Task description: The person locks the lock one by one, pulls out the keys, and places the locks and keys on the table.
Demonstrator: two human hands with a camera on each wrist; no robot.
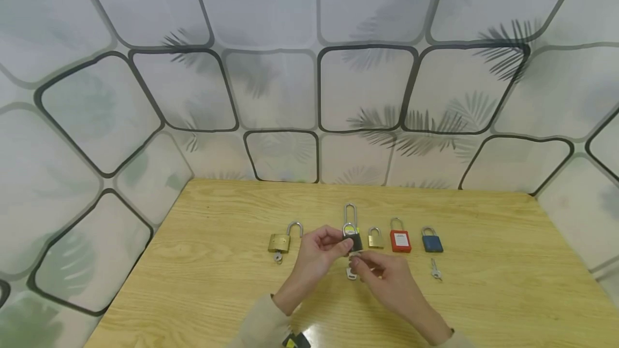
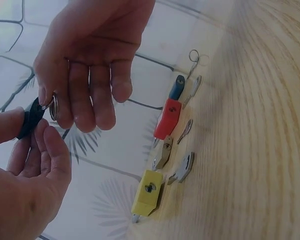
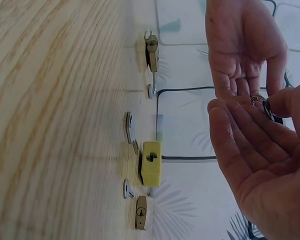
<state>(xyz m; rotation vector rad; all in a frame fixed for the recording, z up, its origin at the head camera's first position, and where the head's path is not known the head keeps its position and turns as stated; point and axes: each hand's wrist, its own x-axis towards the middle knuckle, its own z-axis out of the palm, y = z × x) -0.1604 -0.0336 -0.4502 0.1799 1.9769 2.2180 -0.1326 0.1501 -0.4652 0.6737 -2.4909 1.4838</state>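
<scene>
Over the table, the left hand (image 1: 314, 256) grips a small black padlock (image 1: 354, 241) between thumb and fingers, its shackle pointing away from the person. Just below the lock's bottom end, the right hand (image 1: 391, 279) pinches a key, mostly hidden by its fingertips. A metal split ring (image 2: 54, 107) hangs from the key beside those fingers. In the left wrist view the key meets the end of the padlock; how deep it sits I cannot tell. Behind the black padlock lies a yellow padlock (image 2: 149, 192) with a long shackle, partly covered in the head view.
Right of the hands lie a small brass padlock (image 1: 375, 239), a red padlock (image 1: 400, 240) and a blue padlock (image 1: 432, 243). Left lies a larger brass padlock (image 1: 279, 243), shackle open, key in it. Loose keys include a silver key (image 1: 351, 273) and another key (image 1: 436, 271).
</scene>
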